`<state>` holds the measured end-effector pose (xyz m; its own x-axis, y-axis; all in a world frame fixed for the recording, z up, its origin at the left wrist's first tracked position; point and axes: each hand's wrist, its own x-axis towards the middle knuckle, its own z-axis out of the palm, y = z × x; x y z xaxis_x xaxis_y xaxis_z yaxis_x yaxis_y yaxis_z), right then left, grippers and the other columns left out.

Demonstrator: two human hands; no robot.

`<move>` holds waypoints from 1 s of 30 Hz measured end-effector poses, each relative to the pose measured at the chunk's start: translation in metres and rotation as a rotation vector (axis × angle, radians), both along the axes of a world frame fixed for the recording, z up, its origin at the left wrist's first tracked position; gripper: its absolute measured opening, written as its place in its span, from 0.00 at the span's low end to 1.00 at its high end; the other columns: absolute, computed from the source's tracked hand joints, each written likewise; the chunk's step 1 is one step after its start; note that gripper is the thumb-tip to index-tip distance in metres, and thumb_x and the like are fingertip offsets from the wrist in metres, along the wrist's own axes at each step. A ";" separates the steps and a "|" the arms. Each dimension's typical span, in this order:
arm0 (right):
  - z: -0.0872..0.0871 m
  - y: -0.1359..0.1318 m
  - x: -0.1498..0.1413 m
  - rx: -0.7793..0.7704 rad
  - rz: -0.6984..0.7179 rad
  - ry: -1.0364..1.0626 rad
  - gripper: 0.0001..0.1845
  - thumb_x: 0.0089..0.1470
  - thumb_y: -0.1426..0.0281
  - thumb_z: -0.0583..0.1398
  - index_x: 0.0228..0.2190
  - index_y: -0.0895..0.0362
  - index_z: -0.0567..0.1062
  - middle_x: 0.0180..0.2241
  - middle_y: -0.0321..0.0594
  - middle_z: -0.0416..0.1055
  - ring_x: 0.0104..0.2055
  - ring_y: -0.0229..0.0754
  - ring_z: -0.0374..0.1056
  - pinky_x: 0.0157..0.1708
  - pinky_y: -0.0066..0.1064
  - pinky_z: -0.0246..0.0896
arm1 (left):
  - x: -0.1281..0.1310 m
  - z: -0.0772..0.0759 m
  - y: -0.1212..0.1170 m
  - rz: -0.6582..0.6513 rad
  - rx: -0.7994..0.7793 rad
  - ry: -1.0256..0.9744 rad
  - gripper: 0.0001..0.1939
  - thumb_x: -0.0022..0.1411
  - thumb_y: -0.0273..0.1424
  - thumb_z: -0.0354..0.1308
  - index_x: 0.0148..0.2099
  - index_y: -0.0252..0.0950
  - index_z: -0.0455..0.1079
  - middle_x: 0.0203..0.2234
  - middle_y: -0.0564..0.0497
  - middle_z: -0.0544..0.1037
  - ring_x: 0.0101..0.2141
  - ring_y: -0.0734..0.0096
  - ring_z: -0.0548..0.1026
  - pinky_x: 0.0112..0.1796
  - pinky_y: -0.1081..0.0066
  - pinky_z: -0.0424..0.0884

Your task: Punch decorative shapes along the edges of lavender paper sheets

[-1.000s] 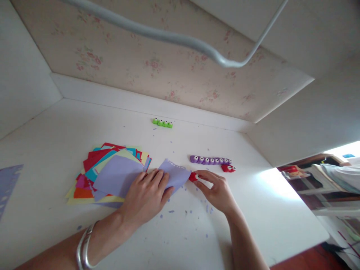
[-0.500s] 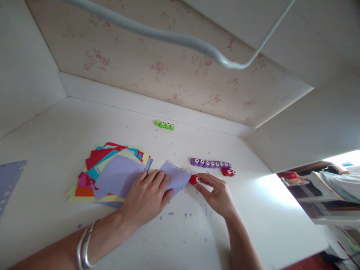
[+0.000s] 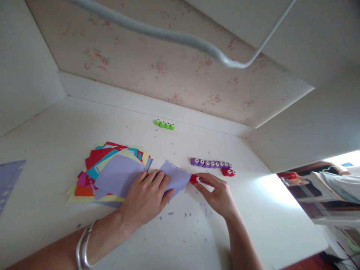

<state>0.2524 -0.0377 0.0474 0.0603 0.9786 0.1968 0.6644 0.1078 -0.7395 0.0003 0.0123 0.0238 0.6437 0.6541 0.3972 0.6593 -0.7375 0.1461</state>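
Note:
My left hand [image 3: 149,193], with a silver bangle at its wrist, lies over a purple sheet of paper [image 3: 177,178] and holds it, the fingers together on top and the thumb along the near side. Small punched holes run along the sheet's far edge. Between the thumb and fingers of my right hand [image 3: 215,191] is a small red craft punch [image 3: 194,179] with an eye-shaped button. It sits at the right corner of the purple sheet; whether the paper is inside its slot is hard to see.
Left of the sheet lies a stack of coloured papers [image 3: 112,165]. A row of purple punches [image 3: 210,164], more red punches [image 3: 228,172] and green punches [image 3: 164,124] stand farther back. Purple paper scraps dot the white table [image 3: 157,247]. Another punched purple sheet [image 3: 11,180] lies far left.
The red punch and my right hand have shifted very slightly at the sheet's corner. My left hand keeps its place on the paper.

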 end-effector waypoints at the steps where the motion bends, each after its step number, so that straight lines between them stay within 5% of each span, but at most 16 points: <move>1: 0.000 0.000 0.000 0.001 0.000 -0.003 0.12 0.56 0.67 0.64 0.43 0.51 0.81 0.43 0.41 0.79 0.43 0.48 0.76 0.46 0.44 0.75 | 0.000 0.000 0.000 -0.001 0.003 0.002 0.18 0.71 0.40 0.49 0.51 0.34 0.71 0.47 0.40 0.77 0.48 0.51 0.73 0.46 0.52 0.69; 20: -0.002 0.001 -0.002 0.004 0.020 -0.074 0.11 0.57 0.69 0.63 0.43 0.52 0.80 0.43 0.41 0.79 0.42 0.46 0.76 0.44 0.41 0.74 | 0.000 -0.004 -0.001 -0.005 -0.001 -0.015 0.21 0.70 0.44 0.49 0.53 0.34 0.71 0.46 0.41 0.77 0.49 0.52 0.72 0.47 0.53 0.66; 30: -0.002 0.003 -0.004 0.003 0.085 -0.197 0.13 0.59 0.70 0.61 0.46 0.52 0.79 0.45 0.42 0.78 0.44 0.45 0.75 0.47 0.41 0.72 | -0.003 -0.005 0.002 -0.202 -0.147 -0.017 0.22 0.68 0.46 0.53 0.57 0.40 0.69 0.59 0.45 0.69 0.60 0.52 0.64 0.58 0.52 0.57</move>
